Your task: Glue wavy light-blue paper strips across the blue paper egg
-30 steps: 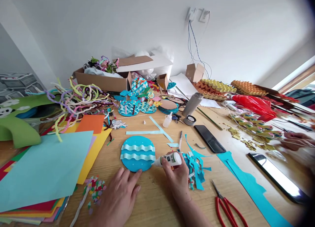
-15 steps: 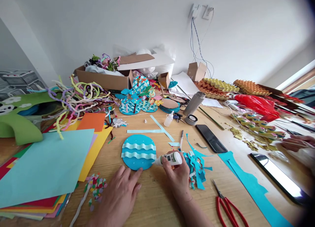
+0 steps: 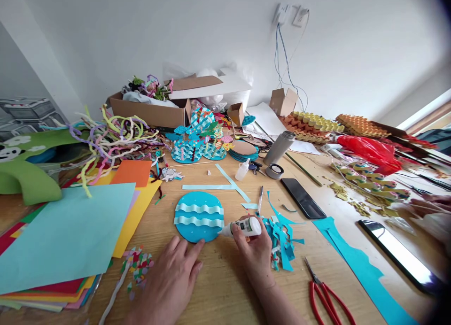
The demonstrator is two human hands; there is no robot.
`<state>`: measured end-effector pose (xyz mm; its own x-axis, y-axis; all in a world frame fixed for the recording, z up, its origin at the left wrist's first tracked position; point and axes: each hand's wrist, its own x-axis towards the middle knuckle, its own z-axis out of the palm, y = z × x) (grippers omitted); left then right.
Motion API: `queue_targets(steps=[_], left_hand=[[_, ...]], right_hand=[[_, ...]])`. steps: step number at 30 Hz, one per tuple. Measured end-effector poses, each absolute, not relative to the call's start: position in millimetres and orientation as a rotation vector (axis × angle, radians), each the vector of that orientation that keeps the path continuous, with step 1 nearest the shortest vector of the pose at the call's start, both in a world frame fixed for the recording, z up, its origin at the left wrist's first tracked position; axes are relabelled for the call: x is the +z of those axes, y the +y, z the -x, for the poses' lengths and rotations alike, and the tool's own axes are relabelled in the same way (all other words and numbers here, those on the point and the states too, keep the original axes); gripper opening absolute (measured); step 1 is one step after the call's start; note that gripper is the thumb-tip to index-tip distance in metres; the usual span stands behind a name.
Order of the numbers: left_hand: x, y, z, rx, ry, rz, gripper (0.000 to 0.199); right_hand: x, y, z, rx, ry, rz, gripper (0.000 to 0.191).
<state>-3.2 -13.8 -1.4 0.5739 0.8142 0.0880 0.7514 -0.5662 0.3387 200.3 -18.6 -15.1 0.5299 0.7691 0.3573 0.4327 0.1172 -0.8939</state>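
A round blue card (image 3: 199, 216) is laid flat on the bench (image 3: 218, 292), in the middle, toward the near edge. Two wavy pale strips (image 3: 199, 209) are set across it. A white bottle (image 3: 246, 227) is pinched between the thumb and fingers of the right hand (image 3: 257, 250). The bottle's tip is pointed at the card's right rim, but whether they touch cannot be told. The card's near rim is touched by one finger of the left hand (image 3: 174, 271), which is loosely spread with nothing gripped. Blue scraps (image 3: 282, 243) are heaped just beside the right hand. Red scissors (image 3: 324, 292) are laid farther right, close to the bench's near edge. Colored paper (image 3: 66, 240) is stacked toward the near left corner. Cardboard boxes (image 3: 151, 112) are lined up along the far edge.
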Motion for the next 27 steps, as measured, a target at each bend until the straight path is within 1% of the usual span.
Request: queue_targets(steps=[11,19,27], left_hand=[[6.3,-14.6,1.7,0.264,1.305,-2.517,0.041],[15.1,-14.1,-0.9,0.126,1.315,-2.469,0.043],[15.6,-14.1,-0.3,0.132,1.313,-2.459,0.043]], right_hand=[[-14.1,-18.9,-199.9,0.374,-1.059,1.508,0.021],[-10.3,-20.4,-199.7,0.297,-1.124,1.520,0.018],[-10.7,-18.4,-199.4,0.257,-1.137,1.508,0.017]])
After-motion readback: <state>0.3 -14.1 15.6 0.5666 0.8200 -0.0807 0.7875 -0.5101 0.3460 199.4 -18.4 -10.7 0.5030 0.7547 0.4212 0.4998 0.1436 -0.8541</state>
